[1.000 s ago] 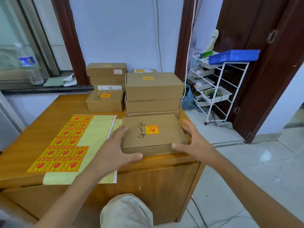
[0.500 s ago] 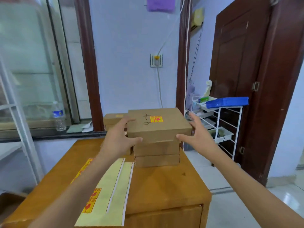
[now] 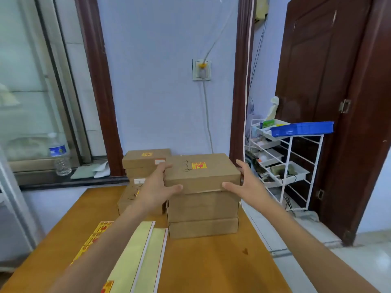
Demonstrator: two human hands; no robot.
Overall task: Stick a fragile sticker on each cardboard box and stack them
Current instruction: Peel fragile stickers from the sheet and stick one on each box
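Observation:
A brown cardboard box (image 3: 201,177) with a yellow-red fragile sticker (image 3: 198,165) and pen marks on its lid sits on top of two other boxes (image 3: 203,208). My left hand (image 3: 156,187) grips its left side, thumb on the front face. My right hand (image 3: 247,185) grips its right side the same way. A yellow sticker sheet (image 3: 135,261) with fragile stickers lies at the near left of the wooden table (image 3: 211,267).
A second pile of boxes (image 3: 146,158) stands behind and left of the stack, with a lower box (image 3: 127,199) in front of it. A water bottle (image 3: 60,155) stands on the window ledge. A white wire rack (image 3: 285,166) with a blue tray (image 3: 302,127) stands right of the table.
Both hands lifted the stickered box from the table's front edge and carried it away from me onto the two-box stack. The view has tilted upward.

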